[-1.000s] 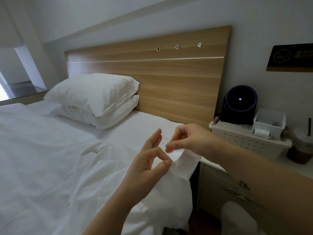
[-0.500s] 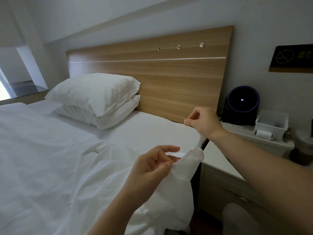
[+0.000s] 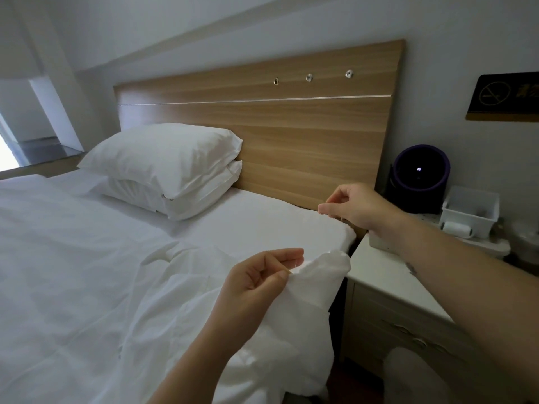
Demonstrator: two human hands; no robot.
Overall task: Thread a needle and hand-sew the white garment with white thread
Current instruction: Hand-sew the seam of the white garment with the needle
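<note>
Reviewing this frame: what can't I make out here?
Head view only.
Needle: too small; the right hand's fingertips would hide it.
Thread: too thin, white against the white bed.
Stitch spot on the garment: covered by the left hand's grip.
Wall sign: cut off by the right edge.

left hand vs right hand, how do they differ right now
The left hand pinches the garment edge; the right hand pinches what looks like thread. The left hand is low and near; the right hand is raised by the headboard. Both are pinching.
</note>
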